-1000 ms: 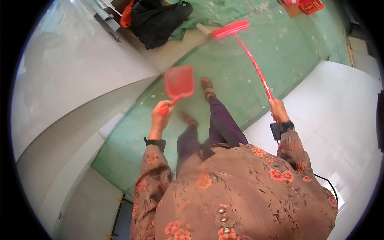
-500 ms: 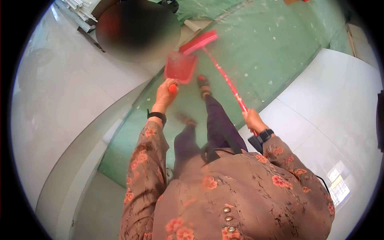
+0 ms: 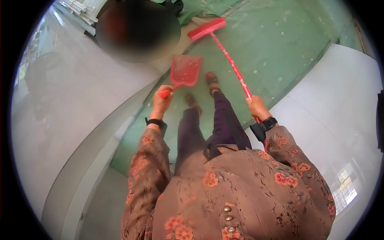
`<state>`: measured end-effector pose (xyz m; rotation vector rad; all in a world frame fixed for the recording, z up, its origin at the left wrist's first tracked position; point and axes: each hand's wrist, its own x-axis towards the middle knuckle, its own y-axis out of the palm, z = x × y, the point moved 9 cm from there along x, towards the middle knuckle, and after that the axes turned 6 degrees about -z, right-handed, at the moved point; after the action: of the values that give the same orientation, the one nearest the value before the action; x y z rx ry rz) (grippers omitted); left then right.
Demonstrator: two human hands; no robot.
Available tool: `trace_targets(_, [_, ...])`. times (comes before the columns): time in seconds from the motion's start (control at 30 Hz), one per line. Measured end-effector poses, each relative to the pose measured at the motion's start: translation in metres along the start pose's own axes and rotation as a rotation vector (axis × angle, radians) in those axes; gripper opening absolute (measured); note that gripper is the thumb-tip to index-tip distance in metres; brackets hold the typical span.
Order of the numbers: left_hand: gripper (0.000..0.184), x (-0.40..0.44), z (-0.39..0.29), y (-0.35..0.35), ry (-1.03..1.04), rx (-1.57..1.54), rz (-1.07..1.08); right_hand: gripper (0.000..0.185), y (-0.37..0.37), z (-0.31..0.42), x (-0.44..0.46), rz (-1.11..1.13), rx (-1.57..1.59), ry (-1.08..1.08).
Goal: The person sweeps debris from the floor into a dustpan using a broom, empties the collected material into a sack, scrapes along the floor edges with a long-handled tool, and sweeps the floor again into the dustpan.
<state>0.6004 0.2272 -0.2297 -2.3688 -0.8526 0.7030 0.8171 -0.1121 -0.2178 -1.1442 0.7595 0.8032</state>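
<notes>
My left hand (image 3: pixel 163 99) is wrapped round the short handle of a red dustpan (image 3: pixel 186 69), whose pan points forward over the green floor covering. A few small bits seem to lie in the pan, too small to name. My right hand (image 3: pixel 258 108) grips the long red handle of a broom (image 3: pixel 231 63), its paint worn in pale patches. The broom's wide red head (image 3: pixel 207 29) is ahead of the dustpan and to its right, apart from it. Whether the broom head touches the floor, I cannot tell.
Green sheeting (image 3: pixel 276 52) with pale specks covers the walkway under my feet. Smooth pale surfaces (image 3: pixel 80 80) border it on both sides, the left one curved. White strips (image 3: pixel 82 11) lie in a pile at the upper left, beside a blurred dark area.
The broom head has moved forward and to the right, away from the dustpan. The dustpan has shifted slightly right, and my feet have changed position in a step.
</notes>
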Motion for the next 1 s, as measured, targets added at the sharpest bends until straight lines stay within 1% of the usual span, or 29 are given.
trace_targets(0.03, [0.009, -0.003, 0.003, 0.001, -0.007, -0.028, -0.003, 0.033, 0.008, 0.003, -0.005, -0.001, -0.001, -0.003])
trace_targets(0.1, [0.009, -0.004, -0.003, 0.002, 0.017, -0.009, 0.002, 0.034, 0.037, -0.017, -0.019, -0.03, -0.083, 0.043])
trace_targets(0.13, [0.008, -0.003, -0.006, 0.003, 0.04, 0.004, 0.0, 0.035, 0.057, -0.04, -0.013, -0.11, -0.158, -0.155])
trace_targets(0.17, [0.008, 0.001, -0.005, 0.003, 0.047, -0.01, 0.004, 0.035, 0.051, -0.034, -0.032, -0.123, -0.163, -0.148])
trace_targets(0.23, [0.008, -0.003, -0.002, 0.001, 0.047, 0.016, 0.011, 0.034, 0.055, -0.03, -0.078, 0.124, -0.094, -0.004])
trace_targets(0.27, [0.008, -0.006, 0.001, -0.003, 0.05, 0.01, 0.004, 0.034, 0.06, -0.041, -0.09, 0.117, -0.098, -0.008])
trace_targets(0.33, [0.008, -0.01, 0.009, -0.01, 0.024, 0.042, 0.002, 0.034, 0.063, -0.044, -0.104, 0.054, -0.192, -0.252])
trace_targets(0.37, [0.008, -0.018, 0.012, -0.013, 0.016, 0.037, 0.0, 0.034, 0.064, -0.037, -0.115, 0.057, -0.201, -0.252])
trace_targets(0.43, [0.009, -0.026, 0.018, -0.023, -0.031, 0.01, -0.032, 0.035, 0.059, -0.034, -0.132, 0.053, 0.019, -0.011])
trace_targets(0.47, [0.009, -0.029, 0.022, -0.026, -0.035, 0.011, -0.035, 0.035, 0.063, -0.031, -0.126, 0.056, 0.017, -0.013])
trace_targets(0.5, [0.009, -0.033, 0.028, -0.03, -0.04, -0.019, -0.036, 0.034, 0.062, -0.026, -0.111, 0.006, 0.032, -0.047])
trace_targets(0.53, [0.009, -0.051, 0.031, -0.024, -0.034, -0.049, -0.037, 0.034, 0.064, -0.04, -0.101, -0.053, 0.054, -0.083])
trace_targets(0.6, [0.009, -0.058, 0.04, -0.03, -0.059, -0.033, -0.035, 0.033, 0.074, -0.037, -0.056, -0.083, -0.045, -0.193])
trace_targets(0.63, [0.009, -0.061, 0.046, -0.031, -0.084, -0.02, -0.027, 0.033, 0.076, -0.025, -0.053, -0.081, -0.046, -0.193])
trace_targets(0.7, [0.009, -0.066, 0.046, -0.029, -0.098, -0.018, -0.043, 0.036, 0.081, -0.01, -0.055, -0.056, 0.018, -0.045])
trace_targets(0.73, [0.01, -0.065, 0.049, -0.029, -0.111, -0.02, -0.053, 0.037, 0.088, 0.0, -0.053, -0.085, -0.074, -0.072])
trace_targets(0.77, [0.01, -0.066, 0.051, -0.028, -0.112, -0.02, -0.052, 0.037, 0.098, -0.01, -0.052, -0.084, -0.075, -0.071])
trace_targets(0.83, [0.01, -0.064, 0.053, -0.029, -0.066, -0.063, -0.073, 0.036, 0.122, -0.022, -0.063, -0.09, -0.194, -0.201])
trace_targets(0.87, [0.01, -0.064, 0.055, -0.029, -0.067, -0.068, -0.073, 0.037, 0.12, -0.02, -0.083, -0.045, -0.215, -0.182])
trace_targets(0.9, [0.01, -0.062, 0.055, -0.029, -0.053, -0.06, -0.074, 0.037, 0.113, -0.019, -0.098, -0.05, -0.22, -0.182])
trace_targets(0.97, [0.01, -0.062, 0.057, -0.029, -0.031, -0.061, -0.081, 0.037, 0.115, -0.031, -0.126, 0.144, -0.142, -0.075])
trace_targets(1.0, [0.009, -0.065, 0.058, -0.028, -0.026, -0.041, -0.076, 0.037, 0.109, -0.03, -0.14, 0.139, -0.148, -0.078])
